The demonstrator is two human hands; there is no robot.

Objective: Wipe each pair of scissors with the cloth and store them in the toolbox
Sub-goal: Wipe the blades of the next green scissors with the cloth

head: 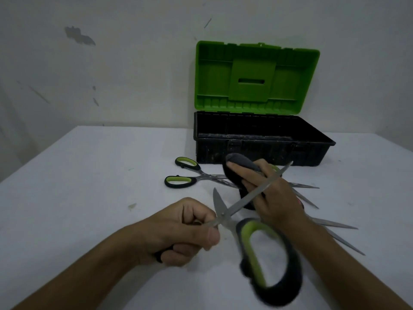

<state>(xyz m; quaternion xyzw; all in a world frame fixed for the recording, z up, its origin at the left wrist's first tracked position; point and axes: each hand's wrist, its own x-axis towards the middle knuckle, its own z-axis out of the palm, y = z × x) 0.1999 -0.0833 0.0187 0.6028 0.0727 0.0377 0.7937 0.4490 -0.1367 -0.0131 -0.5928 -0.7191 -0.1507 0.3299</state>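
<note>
Both hands are busy on one pair of scissors [232,211]. My left hand [185,229] is curled tight around the lower handle, thumb pressed near the pivot, so the pair stays splayed open and steady above the table [89,175]. Its other handle loop, green inside and dark outside, hangs free toward me. My right hand [268,189] holds the dark cloth [237,171] bunched under its fingers, and those fingers lie along the long upper blade, pressing cloth against steel. I judge this to be the wiping step: with the blades spread, each one can be cleaned on its own, and the cloth keeps my fingers off the edge.

Beyond the hands, another pair of scissors [185,175] lies open on the table with green-lined handles pointing left, its blades running under the cloth. More blade tips [335,225] poke out past my right wrist, so at least one further pair waits there; how many I cannot tell, since my arm hides the handles.

Behind them stands the toolbox [263,151], black tray with its green lid propped upright, mouth facing me and near enough for an easy drop. I see nothing in the tray from here, so I judge the storing has barely begun, if at all.
</note>
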